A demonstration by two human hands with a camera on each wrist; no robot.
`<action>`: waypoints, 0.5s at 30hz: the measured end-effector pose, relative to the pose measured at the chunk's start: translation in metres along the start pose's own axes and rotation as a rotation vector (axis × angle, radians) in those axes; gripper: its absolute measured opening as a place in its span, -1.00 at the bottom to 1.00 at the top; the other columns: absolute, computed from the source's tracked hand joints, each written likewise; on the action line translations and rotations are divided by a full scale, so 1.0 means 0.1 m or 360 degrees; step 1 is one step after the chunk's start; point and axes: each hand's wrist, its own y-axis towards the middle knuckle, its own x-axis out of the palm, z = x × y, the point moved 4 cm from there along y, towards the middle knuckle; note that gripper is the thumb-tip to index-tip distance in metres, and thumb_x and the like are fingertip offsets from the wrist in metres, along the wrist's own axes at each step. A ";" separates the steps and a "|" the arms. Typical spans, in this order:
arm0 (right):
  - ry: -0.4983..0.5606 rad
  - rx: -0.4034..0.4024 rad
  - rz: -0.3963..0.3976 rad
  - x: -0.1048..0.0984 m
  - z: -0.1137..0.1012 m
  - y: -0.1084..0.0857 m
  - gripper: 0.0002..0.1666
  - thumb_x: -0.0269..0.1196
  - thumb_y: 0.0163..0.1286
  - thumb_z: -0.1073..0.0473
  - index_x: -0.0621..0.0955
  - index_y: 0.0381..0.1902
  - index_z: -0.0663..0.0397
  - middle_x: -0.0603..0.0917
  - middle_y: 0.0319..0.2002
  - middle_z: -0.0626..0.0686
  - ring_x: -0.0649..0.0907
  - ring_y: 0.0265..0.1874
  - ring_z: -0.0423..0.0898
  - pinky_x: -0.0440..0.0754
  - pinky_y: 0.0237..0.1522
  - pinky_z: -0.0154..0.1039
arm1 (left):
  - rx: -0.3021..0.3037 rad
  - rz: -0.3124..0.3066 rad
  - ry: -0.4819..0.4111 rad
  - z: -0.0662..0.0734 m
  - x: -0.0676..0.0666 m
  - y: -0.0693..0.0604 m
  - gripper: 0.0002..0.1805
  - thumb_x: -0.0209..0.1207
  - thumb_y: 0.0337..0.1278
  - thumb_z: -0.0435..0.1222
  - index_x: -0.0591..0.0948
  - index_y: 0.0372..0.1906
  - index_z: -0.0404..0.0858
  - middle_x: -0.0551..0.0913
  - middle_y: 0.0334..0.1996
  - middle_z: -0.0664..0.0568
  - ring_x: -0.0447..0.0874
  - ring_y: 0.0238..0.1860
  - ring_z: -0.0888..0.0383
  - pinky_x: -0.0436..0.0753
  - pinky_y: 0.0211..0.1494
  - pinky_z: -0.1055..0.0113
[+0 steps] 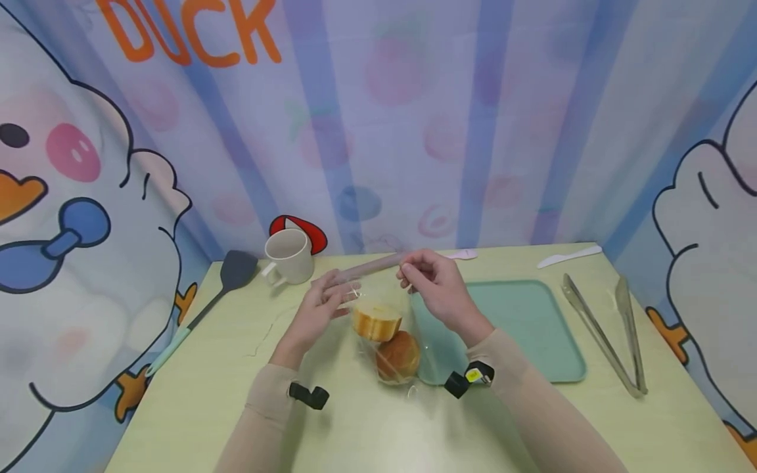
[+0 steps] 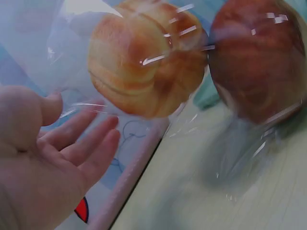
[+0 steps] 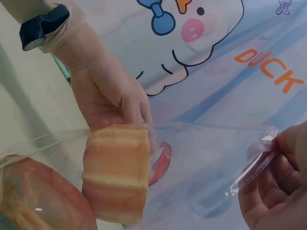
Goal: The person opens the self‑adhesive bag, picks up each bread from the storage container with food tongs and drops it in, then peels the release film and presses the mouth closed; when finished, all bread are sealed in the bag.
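Observation:
A clear plastic bag [image 1: 416,318] hangs between the hands, holding a thick ridged piece of bread [image 1: 376,322] and, below it, a round brown bun [image 1: 399,357]. My right hand [image 1: 437,286] pinches the bag's top edge; the right wrist view shows thumb and fingers [image 3: 283,182] gripping the plastic. On the bag's other side is my left hand [image 1: 316,312], beside the bread. In the left wrist view its fingers [image 2: 91,143] are spread and fairly straight, with the thumb against or very near the plastic. Whether it carries any of the bag's weight is unclear.
A green tray [image 1: 520,328] lies right of the bag, metal tongs [image 1: 603,335] beyond it. A white plastic knife [image 1: 569,256] is at the back right. At the left are a mug [image 1: 290,256] and a dark spatula [image 1: 238,269]. A long pinkish bar [image 1: 372,265] lies behind the hands.

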 end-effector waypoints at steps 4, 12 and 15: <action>0.0026 0.0017 0.0021 -0.04 0.01 -0.01 -0.76 0.15 0.65 0.19 0.63 -0.05 0.31 0.71 -0.18 0.24 0.72 -0.24 0.04 0.77 -0.16 -0.06 | 0.0007 0.0168 -0.0167 -0.04 -0.02 0.02 -0.42 0.06 0.64 -0.27 0.24 0.60 -0.18 0.67 0.14 -0.27 0.75 0.16 -0.08 0.71 0.24 0.06; 0.0186 0.0128 0.0125 -0.14 0.04 0.01 -0.78 0.13 0.66 0.21 0.59 -0.06 0.32 0.69 -0.20 0.18 0.72 -0.28 -0.10 0.79 -0.16 -0.13 | 0.0291 0.0298 -0.0101 0.08 -0.09 -0.10 -0.78 0.12 0.57 -0.37 0.46 0.12 -0.39 0.65 -0.20 -0.06 0.75 -0.15 0.14 0.78 0.01 0.21; 0.0211 0.0165 0.0154 -0.16 0.04 0.01 -0.80 0.13 0.65 0.22 0.58 -0.09 0.29 0.69 -0.23 0.13 0.72 -0.29 -0.10 0.80 -0.13 -0.03 | 0.0477 0.0265 -0.0066 0.18 -0.10 -0.16 -0.86 0.14 0.52 -0.44 0.50 0.00 -0.45 0.66 -0.13 -0.05 0.73 -0.11 0.18 0.75 -0.01 0.32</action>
